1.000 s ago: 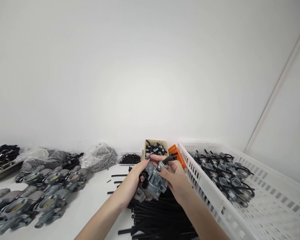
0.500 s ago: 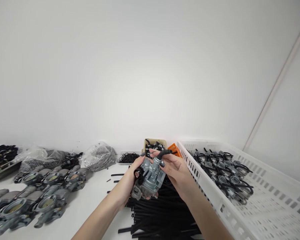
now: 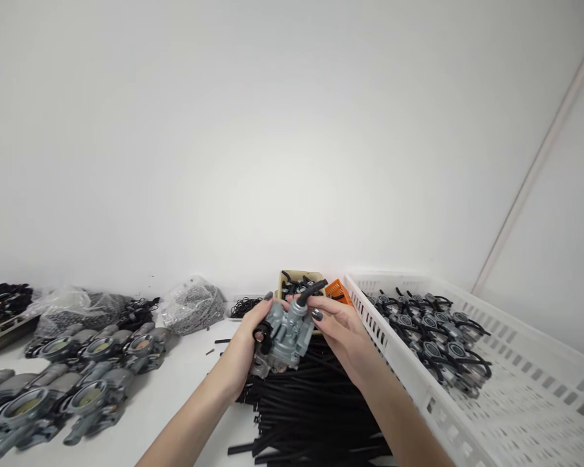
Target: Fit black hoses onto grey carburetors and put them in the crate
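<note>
A grey metal carburetor [image 3: 288,338] is held tilted in front of me, with a short black rubber hose [image 3: 312,293] rising from its top. My left hand [image 3: 241,350] is closed round its left side, the thumb near the top beside a round black part [image 3: 261,336]. On the other side, my right hand [image 3: 343,327] grips it, with the thumb at the right edge and the fingers reaching behind, partly hidden. Just below the carburetor lies a pile of long black rubber tubes [image 3: 316,408].
To the right stands a white slotted crate [image 3: 467,428] with several carburetors [image 3: 431,331] in it. More carburetors [image 3: 95,399] stand in rows at left. Along the wall are plastic bags of small parts [image 3: 192,305], a beige bin [image 3: 280,285] and an orange basket [image 3: 339,292].
The carburetor has moved slightly up and left in my hands. My right thumb has shifted from the base of the hose to the carburetor's right edge.
</note>
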A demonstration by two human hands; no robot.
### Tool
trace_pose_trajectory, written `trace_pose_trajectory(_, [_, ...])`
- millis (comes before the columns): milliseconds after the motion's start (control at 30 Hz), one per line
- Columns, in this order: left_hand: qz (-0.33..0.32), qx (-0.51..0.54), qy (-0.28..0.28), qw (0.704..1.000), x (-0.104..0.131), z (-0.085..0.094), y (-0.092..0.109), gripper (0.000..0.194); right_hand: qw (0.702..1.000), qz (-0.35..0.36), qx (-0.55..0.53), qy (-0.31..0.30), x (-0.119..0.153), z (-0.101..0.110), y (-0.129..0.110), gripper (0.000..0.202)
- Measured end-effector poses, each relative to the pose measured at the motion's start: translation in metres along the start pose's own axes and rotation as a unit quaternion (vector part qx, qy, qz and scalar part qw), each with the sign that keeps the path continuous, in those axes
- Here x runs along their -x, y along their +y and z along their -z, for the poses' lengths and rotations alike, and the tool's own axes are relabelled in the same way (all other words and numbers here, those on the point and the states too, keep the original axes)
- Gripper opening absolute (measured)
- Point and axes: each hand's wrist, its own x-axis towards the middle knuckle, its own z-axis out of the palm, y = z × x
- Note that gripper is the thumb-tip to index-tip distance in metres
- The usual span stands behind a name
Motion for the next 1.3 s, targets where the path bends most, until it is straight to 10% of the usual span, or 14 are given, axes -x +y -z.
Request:
trace_pose_trajectory(333, [0.046,-0.028,-0.044,0.998,0.005,-0.002,-0.002,0.059,0.999,0.034,0.040,-0.005,-0.004,0.005,0.001,0.032])
trace_pose_trajectory(633, [-0.193,-0.302,0.025,0.933,0.019,-0.004,0.006,0.042,0.994,0.083,0.004,0.068,-0.009,-0.005,0.029,0.030])
trace_pose_trajectory(833, [-0.218,-0.244,0.000,0.945,0.012,-0.003,0.003,0.039,0.995,0.065,0.018,-0.079,-0.006,0.003,0.015,0.034])
trace_pose_trajectory(1000, [-0.202,-0.231,0.011,0.952,0.011,-0.004,0.000,0.040,0.997,0.070,0.034,0.017,-0.005,0.003,0.014,0.036])
trace_pose_trajectory(1167, [-0.154,-0.137,-0.017,0.978,0.006,-0.001,-0.004,0.046,0.996,0.040,0.020,-0.075,-0.003,0.006,0.009,0.044])
trace_pose_trajectory(1300, [-0.139,-0.125,-0.038,0.982,0.002,0.002,-0.007,0.049,0.998,0.052,0.036,-0.009,-0.003,0.009,0.007,0.033])
